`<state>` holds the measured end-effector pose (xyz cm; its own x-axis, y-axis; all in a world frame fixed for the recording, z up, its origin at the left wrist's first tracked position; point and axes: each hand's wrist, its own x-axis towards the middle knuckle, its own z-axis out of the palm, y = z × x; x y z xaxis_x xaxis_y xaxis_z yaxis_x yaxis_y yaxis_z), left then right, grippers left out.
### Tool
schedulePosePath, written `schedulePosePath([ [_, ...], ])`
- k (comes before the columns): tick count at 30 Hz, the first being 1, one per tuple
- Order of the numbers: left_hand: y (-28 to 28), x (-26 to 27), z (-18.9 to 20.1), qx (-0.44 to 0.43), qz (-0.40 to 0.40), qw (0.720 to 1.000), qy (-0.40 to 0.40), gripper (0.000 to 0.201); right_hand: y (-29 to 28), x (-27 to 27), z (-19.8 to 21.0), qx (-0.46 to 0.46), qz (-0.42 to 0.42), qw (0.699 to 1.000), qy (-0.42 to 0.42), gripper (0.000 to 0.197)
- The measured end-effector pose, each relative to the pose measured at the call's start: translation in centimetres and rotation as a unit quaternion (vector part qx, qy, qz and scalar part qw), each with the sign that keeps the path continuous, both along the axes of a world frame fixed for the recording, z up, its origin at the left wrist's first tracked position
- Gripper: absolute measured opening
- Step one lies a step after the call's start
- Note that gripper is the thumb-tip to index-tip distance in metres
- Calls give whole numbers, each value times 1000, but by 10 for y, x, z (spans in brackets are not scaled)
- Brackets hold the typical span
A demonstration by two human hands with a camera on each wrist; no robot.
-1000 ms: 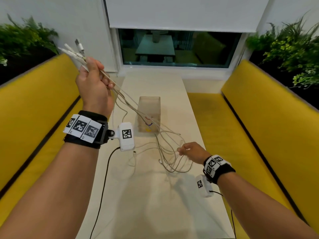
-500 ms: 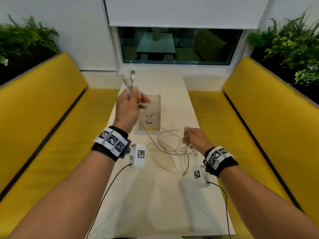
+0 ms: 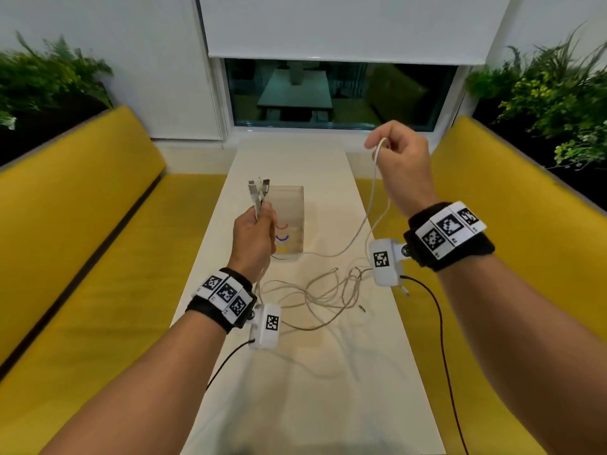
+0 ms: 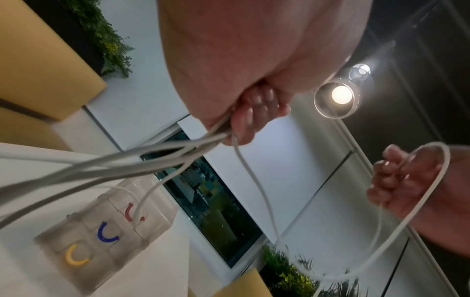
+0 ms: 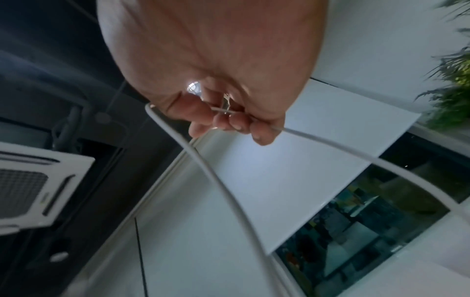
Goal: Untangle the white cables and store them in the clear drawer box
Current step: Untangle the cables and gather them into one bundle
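Note:
My left hand [image 3: 254, 231] grips a bundle of white cable ends [image 3: 258, 192], their plugs pointing up just left of the clear drawer box [image 3: 292, 208]. The box stands upright mid-table with red, blue and yellow handles [image 4: 108, 234]. From that fist [image 4: 254, 114] the cables [image 4: 127, 166] run down to a loose tangle [image 3: 322, 290] on the white table [image 3: 295, 372]. High at the right, my right hand [image 3: 399, 156] pinches one white cable [image 3: 371, 198] as a loop [image 5: 203, 158]; it hangs down toward the tangle.
Yellow bench seats [image 3: 82, 257] run along both sides of the narrow table. Green plants [image 3: 551, 103] stand behind the backrests. A window [image 3: 328, 93] under a white blind closes the far end. Black camera leads [image 3: 437, 323] trail from both wrists.
My left hand came down from high at the left to beside the box, still holding the cable ends. My right hand rose from the tangle on the table, lifting one cable up.

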<state>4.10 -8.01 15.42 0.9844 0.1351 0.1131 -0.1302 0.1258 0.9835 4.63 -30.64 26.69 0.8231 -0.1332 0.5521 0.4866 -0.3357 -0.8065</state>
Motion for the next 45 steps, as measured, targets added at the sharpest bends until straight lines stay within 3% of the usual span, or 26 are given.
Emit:
schedulePosePath([
  [3,7,1,6,-69,-3,997,29,44,-10,13,-37,-161,-62,980,103,32],
  [6,16,-1,11,-130,-44,990,38,44,-18,12,-92,-325,-43,904,275,38],
  [8,19,-3,14,-169,-81,981,41,37,-16,7,-121,-370,-28,861,346,45],
  [10,18,-5,16,-215,-126,967,43,31,-8,4,-136,-372,-11,854,364,55],
  [12,15,-5,17,-246,-171,953,41,30,6,5,-135,-297,35,898,324,64],
  [14,9,-6,17,-260,-211,942,40,30,27,3,-122,-147,119,947,259,65],
  [16,3,-8,19,-267,-247,930,42,31,55,-3,-106,-33,227,947,224,60],
  [19,-1,-11,22,-275,-283,918,45,32,86,-9,-94,88,351,892,270,55],
  [22,8,-14,26,-283,-305,908,49,34,91,-5,-96,197,450,797,352,52],
  [24,15,-15,31,-283,-305,908,42,35,87,-4,-103,178,523,743,378,39],
  [25,19,-14,34,-279,-299,912,35,35,86,-4,-107,140,538,732,393,29],
  [26,23,-13,37,-275,-290,916,28,35,84,-6,-112,84,532,738,407,20],
  [28,31,-10,45,-276,-266,924,14,36,81,-9,-122,-81,460,789,398,8],
  [30,42,-6,55,-281,-239,930,-7,35,74,-6,-140,-222,358,829,369,23],
  [31,47,-5,60,-283,-228,932,-19,33,69,-3,-151,-239,309,842,372,31],
  [34,56,-4,72,-289,-208,933,-54,26,55,6,-172,-217,192,878,380,49],
  [37,55,-9,77,-292,-206,931,-70,30,46,17,-167,-220,127,906,340,50],
  [42,54,-11,84,-280,-203,935,-83,24,26,45,-123,-80,15,972,220,39],
  [45,56,-11,82,-277,-195,938,-79,23,19,48,-79,-22,-42,995,85,39],
])
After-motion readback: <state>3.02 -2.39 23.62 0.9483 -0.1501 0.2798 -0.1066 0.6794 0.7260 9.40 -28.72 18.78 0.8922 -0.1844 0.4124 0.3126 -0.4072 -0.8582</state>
